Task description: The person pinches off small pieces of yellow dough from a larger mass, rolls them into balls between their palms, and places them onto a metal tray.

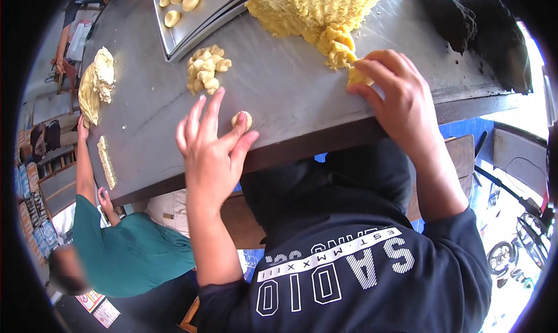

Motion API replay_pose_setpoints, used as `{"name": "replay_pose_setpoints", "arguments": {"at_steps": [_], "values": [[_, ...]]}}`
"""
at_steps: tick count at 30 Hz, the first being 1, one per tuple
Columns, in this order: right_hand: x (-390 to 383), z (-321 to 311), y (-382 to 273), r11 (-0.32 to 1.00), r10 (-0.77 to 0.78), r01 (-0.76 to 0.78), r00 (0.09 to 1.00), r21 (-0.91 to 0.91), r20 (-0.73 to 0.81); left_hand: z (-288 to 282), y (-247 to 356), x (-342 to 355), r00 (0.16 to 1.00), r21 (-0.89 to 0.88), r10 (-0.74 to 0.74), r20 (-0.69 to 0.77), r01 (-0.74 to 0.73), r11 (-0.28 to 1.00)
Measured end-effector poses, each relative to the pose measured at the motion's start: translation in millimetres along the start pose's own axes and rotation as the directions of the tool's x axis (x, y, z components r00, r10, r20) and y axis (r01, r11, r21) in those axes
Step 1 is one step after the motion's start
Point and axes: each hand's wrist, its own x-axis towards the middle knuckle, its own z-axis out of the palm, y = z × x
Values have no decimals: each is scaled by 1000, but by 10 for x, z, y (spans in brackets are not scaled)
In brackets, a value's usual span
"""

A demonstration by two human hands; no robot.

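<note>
My left hand [210,144] is spread over the near part of the table, palm down. One of its fingertips rests against a small round piece of pale dough [248,121] lying on the table, partly hidden by that finger. Just beyond sits a cluster of small pale dough pieces [204,69]. On the right, my right hand [398,89] pinches a lump of yellow dough [357,77] between thumb and fingers. This lump lies at the near tip of a large yellow mass of crumbly dough [308,7].
Metal trays [174,39] with several dough rounds stand at the back left. Dark, lumpy material [494,36] lies at the far right of the grey table [279,95]. To the left, a person in green [133,246] reaches toward pale dough [96,86], near a dough strip [107,163].
</note>
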Motion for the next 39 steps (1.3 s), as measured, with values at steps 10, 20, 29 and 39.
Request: {"name": "replay_pose_setpoints", "arguments": {"at_steps": [10, 20, 29, 39], "values": [[126, 27, -247, 997, 19, -12, 996, 78, -91, 618, 28, 1076, 701, -58, 295, -649, -432, 900], [251, 189, -257, 987, -119, 128, 987, -92, 104, 645, 59, 1191, 845, -356, 140, -516, -360, 862], [8, -55, -248, 990, -14, 0, 995, 143, 97, 327, -72, -63, 934, 92, -90, -345, 129, 987], [1141, 647, -487, 928, -336, 372, 875, -38, 348, 542, 79, -18, 838, -981, -544, -33, 76, 177]]}}
